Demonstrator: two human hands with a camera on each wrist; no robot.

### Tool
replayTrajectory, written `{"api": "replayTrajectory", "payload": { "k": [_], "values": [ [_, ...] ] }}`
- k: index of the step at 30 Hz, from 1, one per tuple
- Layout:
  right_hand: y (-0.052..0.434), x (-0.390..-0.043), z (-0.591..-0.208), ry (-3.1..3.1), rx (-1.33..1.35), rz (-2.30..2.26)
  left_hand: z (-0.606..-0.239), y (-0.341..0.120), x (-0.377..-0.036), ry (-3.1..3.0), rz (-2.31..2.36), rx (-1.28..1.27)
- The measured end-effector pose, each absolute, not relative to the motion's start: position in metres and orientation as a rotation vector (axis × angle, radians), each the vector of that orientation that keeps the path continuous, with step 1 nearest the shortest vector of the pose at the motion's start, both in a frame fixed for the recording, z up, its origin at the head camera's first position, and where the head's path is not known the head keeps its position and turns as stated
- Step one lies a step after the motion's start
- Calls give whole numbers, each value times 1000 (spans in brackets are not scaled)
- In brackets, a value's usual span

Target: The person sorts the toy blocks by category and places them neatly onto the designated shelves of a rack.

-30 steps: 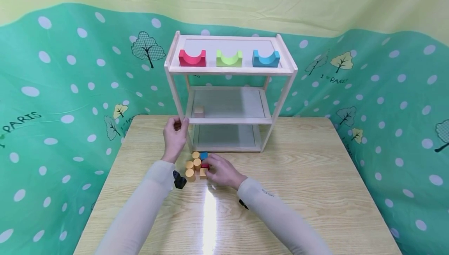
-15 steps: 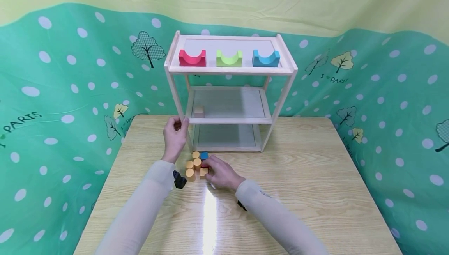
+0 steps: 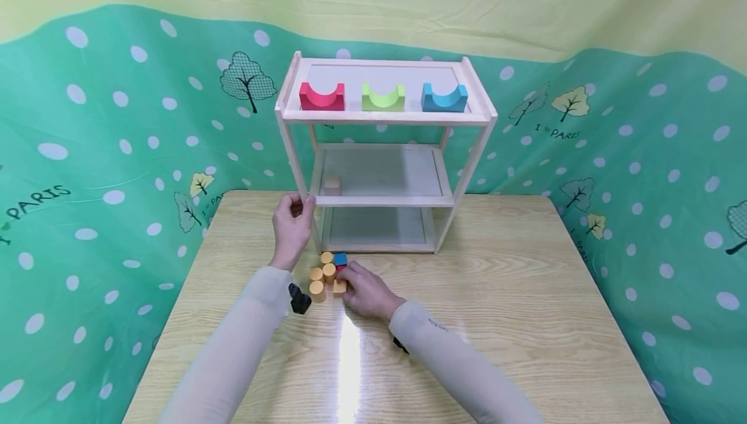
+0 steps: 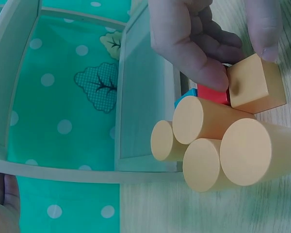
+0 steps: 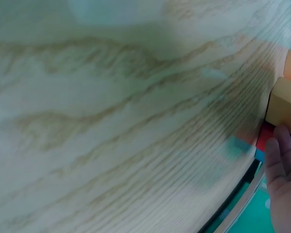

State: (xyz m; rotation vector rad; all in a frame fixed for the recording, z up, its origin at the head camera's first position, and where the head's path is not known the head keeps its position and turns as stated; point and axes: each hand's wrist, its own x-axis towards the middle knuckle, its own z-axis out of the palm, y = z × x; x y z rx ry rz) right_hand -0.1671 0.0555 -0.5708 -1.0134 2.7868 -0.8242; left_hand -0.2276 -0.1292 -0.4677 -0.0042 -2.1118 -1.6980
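In the head view my left hand (image 3: pixel 292 233) grips the left front post of a small white wooden shelf (image 3: pixel 385 201), at the middle board's corner. In front of the shelf my right hand (image 3: pixel 369 291) reaches into a cluster of toy blocks. Its thumb and fingers pinch a plain wooden cube (image 4: pixel 252 85), as the left wrist view shows. A red block (image 4: pixel 213 92) lies against that cube, partly covered by a finger. Behind it sits a blue block (image 3: pixel 341 259). Several plain wooden cylinders (image 4: pixel 246 152) stand to the cube's left.
On the shelf's top board are a red arch block (image 3: pixel 322 101), a green one (image 3: pixel 383 101) and a blue one (image 3: pixel 445 101), curved side up. A pale cube (image 3: pixel 332 185) sits on the middle board. Patterned cloth (image 3: pixel 117 152) hangs around the wooden table (image 3: pixel 496 281).
My right hand has shifted slightly to the left and closed in on the wooden cube. My left hand keeps its place on the shelf post.
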Motion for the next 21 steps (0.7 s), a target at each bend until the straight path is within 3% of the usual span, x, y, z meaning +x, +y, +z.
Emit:
{"api": "replayTrajectory", "payload": {
  "k": [11, 21],
  "values": [
    [53, -167, -570, 2804, -1014, -779, -467, -129, -228, -2071, -1727, -55],
    [55, -164, -567, 2781, -1004, -734, -436, -122, -208, -2091, -1714, -78]
  ]
}}
